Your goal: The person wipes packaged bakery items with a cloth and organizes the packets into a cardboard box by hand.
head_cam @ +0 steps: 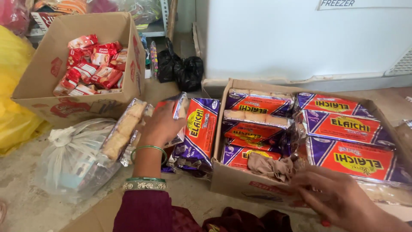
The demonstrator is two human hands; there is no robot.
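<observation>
Across the upper right of the frame stood a big white chest appliance (300, 38), and under it, lower right, the open carton (240, 182) I was working from. It was packed with long rusk packets (343, 126) in purple and orange wrappers, lying flat in rows; as far as I could see most of them were still inside. In the upper left sat a second cardboard box (47, 81), partly filled with small red snack packs (92, 64), and at the far left edge a yellow bag (13, 99) bulged into view. Lower left, on the concrete floor (25, 206), lay a knotted clear plastic bag (73, 159) with goods inside. Two black bags (180, 68) slumped in the upper middle, near the appliance.

Between the two boxes, in the middle of the frame, one purple and orange packet (198, 129) leaned outside the carton, against its left wall. Just to its left my left hand (161, 124) was wrapped around a clear-wrapped rusk packet (124, 131), fingers pressed onto the film, holding it tilted above the plastic bag. So I judged that only a couple of packets were out and the bulk was left.

My right hand (339, 199), lower right, rested on the carton's near edge with the fingers loosely spread, grip on nothing that I could see. A crumpled brown cloth (270, 166) lay in the carton beside it
</observation>
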